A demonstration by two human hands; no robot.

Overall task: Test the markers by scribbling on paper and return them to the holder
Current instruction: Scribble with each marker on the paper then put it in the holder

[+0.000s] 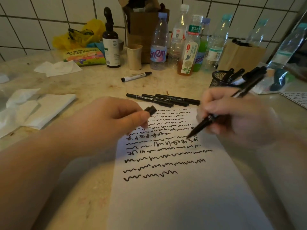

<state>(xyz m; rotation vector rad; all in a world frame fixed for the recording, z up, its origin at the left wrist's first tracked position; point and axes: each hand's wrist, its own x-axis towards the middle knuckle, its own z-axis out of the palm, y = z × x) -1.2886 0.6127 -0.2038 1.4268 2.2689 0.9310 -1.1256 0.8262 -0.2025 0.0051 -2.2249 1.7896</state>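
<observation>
**Marker tip on the page, cap in the other hand**

While the sheet of paper [174, 196] fills the lower centre of the frame, its bottom half blank, rows of black scribbles [164, 156] cover its upper half. At centre left, the left hand [106, 120] rests at the paper's upper left corner, thumb and fingers curled to pinch a small black cap [150, 110]. At centre right, the right hand [239, 117] grips a black marker [201, 124] in a writing hold, fingers wrapped round the barrel; the tip touches the paper among the middle rows of scribbles, and the barrel slants up toward the upper right.

Just past the paper's top edge, a group of black markers [163, 99] lies side by side on the countertop [93, 85]. Crumpled white tissues [38, 107] sit at the left edge of the frame. Farther up, a white-barrelled marker [136, 76] lies alone at centre. At right, the black mesh holder [219, 78] stands with several markers upright in it, just behind the right hand.

Along the tiled wall at the top of the frame stand a dark pump bottle [111, 40], a beige cup [134, 57], a row of plastic bottles [186, 42] and a brown paper bag [240, 55]; a yellow bag [78, 35] and a snack packet [84, 56] lie at upper left.
</observation>
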